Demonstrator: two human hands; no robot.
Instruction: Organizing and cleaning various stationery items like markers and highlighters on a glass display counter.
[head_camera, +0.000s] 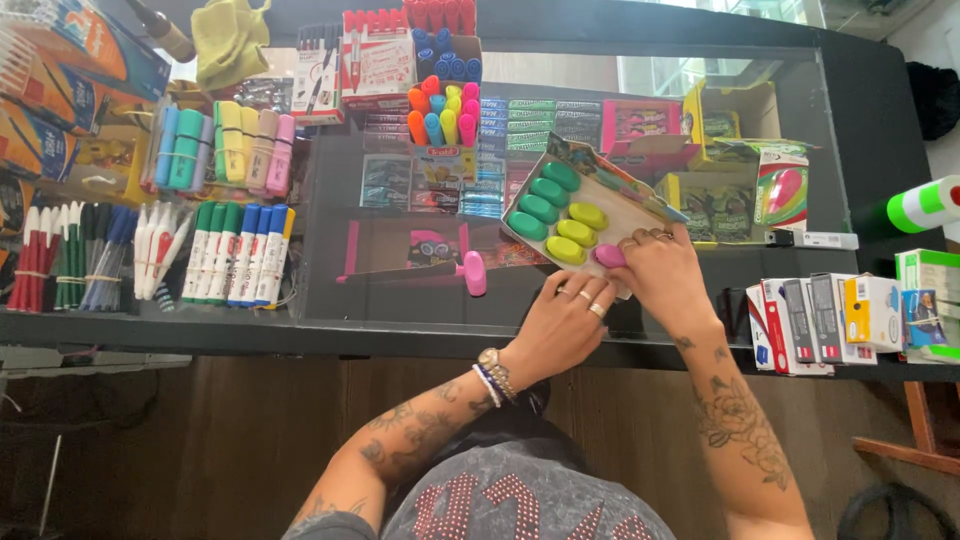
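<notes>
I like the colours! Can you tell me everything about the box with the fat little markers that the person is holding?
The box is a shallow open cardboard tray, tilted on the glass counter. Inside lie stubby highlighters in two rows: four green, three yellow, and a pink one at the near end. The right hand touches the pink one; the left hand steadies the near edge.

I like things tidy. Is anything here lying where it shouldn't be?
Yes, one pink highlighter lies alone on the glass counter, apart from the rest. The open box of green, yellow and pink highlighters sits tilted under the right hand, with the left hand beside it. Other pens stand in neat rows.
</notes>
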